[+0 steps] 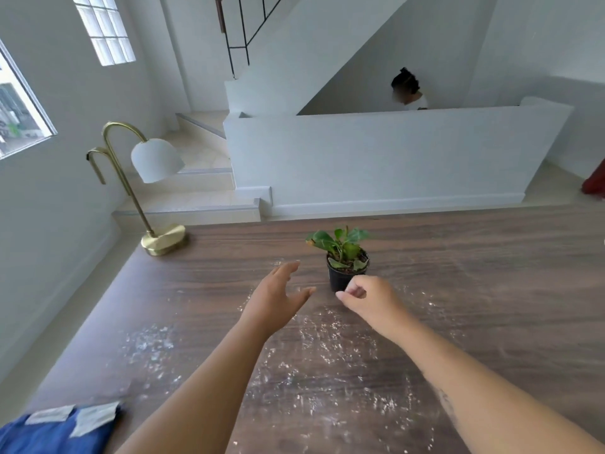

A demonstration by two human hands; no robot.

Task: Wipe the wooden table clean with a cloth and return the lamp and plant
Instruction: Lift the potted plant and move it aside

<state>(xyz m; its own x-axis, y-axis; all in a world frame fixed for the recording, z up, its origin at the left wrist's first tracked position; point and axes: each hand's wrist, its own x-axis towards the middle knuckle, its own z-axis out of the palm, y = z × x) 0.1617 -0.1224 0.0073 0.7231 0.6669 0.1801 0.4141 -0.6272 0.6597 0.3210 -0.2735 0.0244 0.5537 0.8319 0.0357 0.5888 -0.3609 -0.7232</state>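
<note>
A small green plant in a black pot (344,269) stands near the middle of the wooden table (491,290). White powder is smeared over the table's near half. My left hand (278,298) hovers open just left of the pot, fingers spread. My right hand (366,298) sits right in front of the pot with fingers loosely curled, holding nothing; I cannot tell if it touches the pot. A brass lamp with a white shade (154,178) stands on the far left corner. A blue cloth (55,432) lies at the near left edge.
Past the table's far edge are steps and a low white wall (393,152), with a person (407,90) behind it. A window is on the left wall. Something red (595,181) shows at the right edge.
</note>
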